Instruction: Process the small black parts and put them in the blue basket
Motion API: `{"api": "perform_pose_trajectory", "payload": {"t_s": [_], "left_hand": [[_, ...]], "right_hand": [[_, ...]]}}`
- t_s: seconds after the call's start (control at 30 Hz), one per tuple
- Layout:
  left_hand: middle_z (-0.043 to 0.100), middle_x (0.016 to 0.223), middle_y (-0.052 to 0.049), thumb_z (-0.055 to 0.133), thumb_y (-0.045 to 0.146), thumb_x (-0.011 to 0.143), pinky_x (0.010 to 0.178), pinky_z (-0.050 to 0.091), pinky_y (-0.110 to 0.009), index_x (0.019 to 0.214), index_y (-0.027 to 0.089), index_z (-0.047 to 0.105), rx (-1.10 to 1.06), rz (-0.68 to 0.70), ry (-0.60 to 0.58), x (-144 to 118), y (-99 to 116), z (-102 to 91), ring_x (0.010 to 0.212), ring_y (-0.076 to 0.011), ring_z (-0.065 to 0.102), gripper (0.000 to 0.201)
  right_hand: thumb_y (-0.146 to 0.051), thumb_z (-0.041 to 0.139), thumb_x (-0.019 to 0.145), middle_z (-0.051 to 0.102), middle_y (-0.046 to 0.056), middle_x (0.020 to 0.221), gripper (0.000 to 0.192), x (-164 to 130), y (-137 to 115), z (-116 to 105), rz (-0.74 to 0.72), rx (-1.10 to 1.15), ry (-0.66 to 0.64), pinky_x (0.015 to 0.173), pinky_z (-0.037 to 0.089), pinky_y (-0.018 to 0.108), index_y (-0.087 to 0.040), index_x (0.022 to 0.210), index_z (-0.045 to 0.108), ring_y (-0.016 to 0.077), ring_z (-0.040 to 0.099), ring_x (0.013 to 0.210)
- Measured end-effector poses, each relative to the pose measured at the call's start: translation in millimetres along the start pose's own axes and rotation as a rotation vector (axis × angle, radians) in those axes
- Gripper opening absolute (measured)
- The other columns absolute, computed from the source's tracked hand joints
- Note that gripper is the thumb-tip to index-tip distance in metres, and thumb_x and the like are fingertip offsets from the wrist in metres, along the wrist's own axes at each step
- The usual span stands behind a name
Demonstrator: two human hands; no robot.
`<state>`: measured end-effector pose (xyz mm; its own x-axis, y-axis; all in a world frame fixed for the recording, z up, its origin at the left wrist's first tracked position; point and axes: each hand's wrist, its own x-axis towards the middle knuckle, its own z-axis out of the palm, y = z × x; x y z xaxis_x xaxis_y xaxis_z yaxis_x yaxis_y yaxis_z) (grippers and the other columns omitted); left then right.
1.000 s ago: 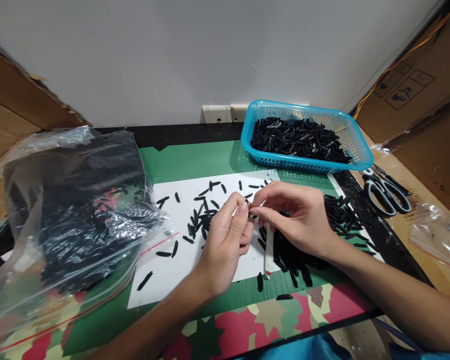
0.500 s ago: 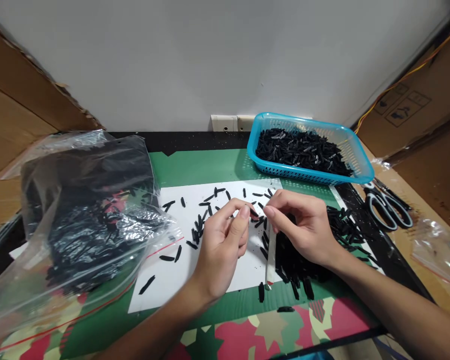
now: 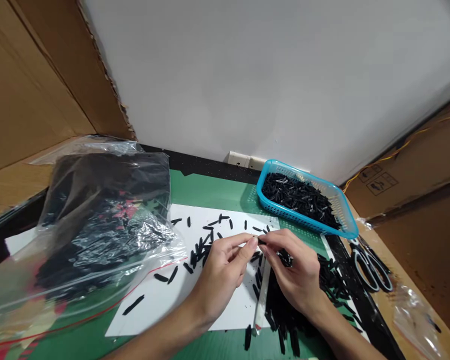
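My left hand (image 3: 221, 275) and my right hand (image 3: 296, 275) meet fingertip to fingertip above a white paper sheet (image 3: 165, 300). Between the fingertips both hands pinch one small black piece (image 3: 261, 242). A thin white strip (image 3: 261, 300) hangs down from my right hand. Several loose black pieces (image 3: 202, 247) lie scattered on the sheet. A denser pile of black pieces (image 3: 333, 285) lies under and to the right of my right hand.
A blue plastic basket (image 3: 345, 231) holding black pieces stands at the back right. A large clear bag (image 3: 97, 230) of black pieces lies at the left. Scissors (image 3: 371, 267) and a small clear bag (image 3: 416, 315) lie at the right. Cardboard walls stand on both sides.
The camera has tilted up and to the right, so everything sits lower in the picture. My hands stay together at the fingertips on the black piece.
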<state>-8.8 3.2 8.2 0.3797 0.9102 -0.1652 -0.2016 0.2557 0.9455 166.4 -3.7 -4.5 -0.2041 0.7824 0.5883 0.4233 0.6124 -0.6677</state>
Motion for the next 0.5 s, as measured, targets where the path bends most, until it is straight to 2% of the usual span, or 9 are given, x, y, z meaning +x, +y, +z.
{"api": "perform_pose_trajectory", "payload": {"t_s": [0.1, 0.23, 0.3, 0.33, 0.4, 0.5], "left_hand": [[0.022, 0.059, 0.01, 0.062, 0.055, 0.098, 0.042, 0.01, -0.02, 0.09, 0.018, 0.062, -0.031, -0.038, -0.024, -1.2, 2.8, -1.4, 0.049, -0.0065, 0.013, 0.038], [0.023, 0.06, 0.011, 0.049, 0.061, 0.101, 0.041, 0.008, -0.019, 0.105, 0.022, 0.063, -0.142, -0.173, -0.1, -2.9, 4.3, -5.6, 0.046, -0.0067, 0.012, 0.042], [0.024, 0.058, 0.011, 0.043, 0.063, 0.101, 0.041, 0.008, -0.019, 0.112, 0.024, 0.061, -0.216, -0.24, -0.168, -3.6, 3.3, -7.4, 0.045, -0.0067, 0.011, 0.044], [0.026, 0.058, 0.011, 0.04, 0.065, 0.101, 0.041, 0.008, -0.018, 0.115, 0.025, 0.06, -0.256, -0.265, -0.204, -3.8, 2.8, -8.0, 0.044, -0.0068, 0.011, 0.046], [0.029, 0.057, 0.012, 0.036, 0.069, 0.1, 0.04, 0.008, -0.018, 0.123, 0.028, 0.054, -0.326, -0.292, -0.253, -3.7, 2.0, -8.4, 0.043, -0.0069, 0.01, 0.051], [0.038, 0.058, 0.011, 0.027, 0.078, 0.098, 0.04, 0.009, -0.017, 0.137, 0.033, 0.042, -0.349, -0.264, -0.247, -2.7, 1.9, -7.1, 0.04, -0.0068, 0.01, 0.062]], "right_hand": [[-0.006, 0.062, 0.097, 0.074, 0.007, 0.093, 0.021, 4.2, -0.3, -1.5, -0.06, -0.058, 0.039, 0.07, 0.056, 0.031, -0.021, 0.109, 0.071, 0.0198, 0.07, 0.08], [-0.01, 0.063, 0.097, 0.074, 0.006, 0.086, 0.014, 29.6, 9.8, -21.4, -0.189, -0.281, 0.119, 0.069, 0.052, 0.034, -0.021, 0.098, 0.071, 0.0209, 0.069, 0.075], [-0.017, 0.067, 0.097, 0.076, 0.008, 0.092, 0.007, 48.0, 17.5, -34.5, -0.101, -0.488, 0.206, 0.078, 0.05, 0.039, -0.021, 0.1, 0.072, 0.0241, 0.068, 0.084], [-0.021, 0.069, 0.096, 0.077, 0.008, 0.098, 0.012, 56.2, 19.9, -40.0, -0.03, -0.583, 0.19, 0.083, 0.048, 0.042, -0.022, 0.108, 0.073, 0.0262, 0.067, 0.089], [-0.025, 0.07, 0.096, 0.077, 0.008, 0.106, 0.021, 67.2, 18.8, -47.0, 0.067, -0.587, 0.12, 0.087, 0.046, 0.045, -0.022, 0.116, 0.072, 0.028, 0.066, 0.096], [-0.025, 0.065, 0.1, 0.075, 0.007, 0.102, 0.011, 65.7, 0.7, -44.9, 0.072, -0.355, -0.019, 0.083, 0.048, 0.04, -0.021, 0.106, 0.073, 0.024, 0.066, 0.093]]}}
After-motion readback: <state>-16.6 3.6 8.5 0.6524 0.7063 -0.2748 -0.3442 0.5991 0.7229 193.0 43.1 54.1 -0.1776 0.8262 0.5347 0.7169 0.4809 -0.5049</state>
